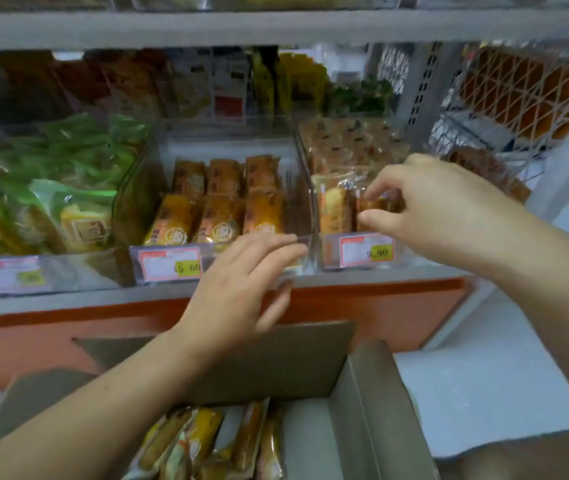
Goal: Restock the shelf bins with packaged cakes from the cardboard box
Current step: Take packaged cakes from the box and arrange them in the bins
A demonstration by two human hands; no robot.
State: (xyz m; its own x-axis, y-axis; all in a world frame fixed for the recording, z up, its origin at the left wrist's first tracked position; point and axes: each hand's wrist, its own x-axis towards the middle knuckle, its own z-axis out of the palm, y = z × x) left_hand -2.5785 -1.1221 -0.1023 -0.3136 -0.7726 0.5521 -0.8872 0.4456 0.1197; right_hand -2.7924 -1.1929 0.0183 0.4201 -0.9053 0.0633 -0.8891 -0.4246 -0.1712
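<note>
Standing upright in the right bin (pixel 331 252), a cake (pixel 368 210) is pinched by the right hand (pixel 442 206); the flat left hand (pixel 234 289) is nearer the cardboard box (pixel 276 362).

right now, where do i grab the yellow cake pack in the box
Pinch the yellow cake pack by its far end, coming from above, across its narrow width. The packs lie wedged side by side in the cardboard box, so probably only their ends and top faces are free.
</note>
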